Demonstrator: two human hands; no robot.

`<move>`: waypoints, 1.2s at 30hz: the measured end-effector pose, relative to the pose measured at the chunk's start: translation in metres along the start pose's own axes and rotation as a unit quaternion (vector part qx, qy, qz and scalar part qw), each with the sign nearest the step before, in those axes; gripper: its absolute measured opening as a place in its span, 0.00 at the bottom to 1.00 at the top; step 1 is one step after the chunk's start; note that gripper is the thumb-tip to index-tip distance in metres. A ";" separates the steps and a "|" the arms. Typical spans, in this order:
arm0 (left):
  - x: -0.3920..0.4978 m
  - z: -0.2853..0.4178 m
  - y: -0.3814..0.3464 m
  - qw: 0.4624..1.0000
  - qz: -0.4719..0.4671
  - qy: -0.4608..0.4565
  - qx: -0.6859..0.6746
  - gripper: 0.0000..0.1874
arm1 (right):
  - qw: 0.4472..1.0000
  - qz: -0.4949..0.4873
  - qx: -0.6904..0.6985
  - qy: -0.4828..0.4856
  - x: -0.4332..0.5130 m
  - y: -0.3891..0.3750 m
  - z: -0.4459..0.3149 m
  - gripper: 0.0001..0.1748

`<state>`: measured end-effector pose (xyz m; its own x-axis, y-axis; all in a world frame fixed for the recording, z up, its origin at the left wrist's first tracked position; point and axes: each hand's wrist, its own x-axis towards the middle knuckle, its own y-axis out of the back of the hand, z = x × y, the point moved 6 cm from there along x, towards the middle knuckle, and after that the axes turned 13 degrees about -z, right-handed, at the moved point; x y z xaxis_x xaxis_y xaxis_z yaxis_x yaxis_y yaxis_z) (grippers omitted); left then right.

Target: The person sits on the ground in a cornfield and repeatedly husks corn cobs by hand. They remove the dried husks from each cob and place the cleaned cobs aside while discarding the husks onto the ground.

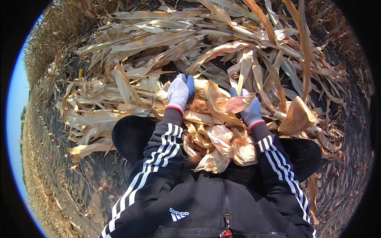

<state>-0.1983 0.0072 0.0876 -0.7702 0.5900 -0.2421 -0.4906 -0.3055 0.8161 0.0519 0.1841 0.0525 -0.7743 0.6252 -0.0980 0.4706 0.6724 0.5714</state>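
Dry corn husks [220,139] with brown silk lie heaped between my forearms, against my lap. My left hand [180,90], in a grey knit glove with blue coating and a red cuff, rests at the upper left edge of this heap; its fingertips are partly hidden, and whether they grip anything is not clear. My right hand [250,108], gloved alike, is at the heap's right side beside an upright pale corn stalk piece [245,70]. A pinkish husk leaf [239,103] covers part of its fingers, so its hold cannot be made out.
Dry corn stalks and leaves [143,44] lie in a thick layer beyond my hands and to both sides. A long brown leaf [304,53] rises at the right. Dark soil [98,181] with scattered husk bits surrounds me; standing dry corn [62,26] is at the upper left.
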 end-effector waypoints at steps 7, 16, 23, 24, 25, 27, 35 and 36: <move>-0.002 0.000 0.001 0.998 -0.026 0.039 -0.048 0.28 | 0.995 0.025 -0.091 0.019 0.001 0.003 0.001 0.30; 0.003 -0.004 0.000 0.997 -0.037 0.052 -0.035 0.30 | 0.996 -0.015 -0.082 -0.029 0.002 0.000 0.006 0.32; 0.002 -0.002 0.001 1.000 0.007 0.017 -0.003 0.30 | 0.995 -0.015 -0.099 0.013 0.001 0.003 -0.001 0.31; 0.002 -0.004 -0.002 0.999 -0.022 0.031 -0.020 0.28 | 0.996 -0.002 -0.085 -0.008 0.000 0.003 -0.001 0.31; 0.002 -0.005 -0.002 0.999 -0.025 0.038 -0.011 0.28 | 0.998 0.006 -0.059 0.004 -0.002 0.005 -0.003 0.29; 0.001 -0.001 0.000 1.000 -0.016 0.014 -0.003 0.28 | 1.000 0.008 -0.020 0.006 -0.003 0.003 -0.005 0.25; 0.002 -0.003 -0.001 0.999 -0.026 0.041 -0.024 0.30 | 0.999 -0.005 -0.036 -0.034 0.011 -0.011 0.033 0.26; 0.002 -0.003 0.000 0.999 -0.019 0.034 -0.018 0.31 | 0.991 -0.027 0.131 -0.032 0.012 -0.019 0.042 0.26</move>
<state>-0.2012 0.0064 0.0850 -0.7760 0.5499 -0.3089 -0.5338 -0.3118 0.7860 0.0512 0.1956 0.0060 -0.7766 0.6042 -0.1783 0.5299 0.7796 0.3338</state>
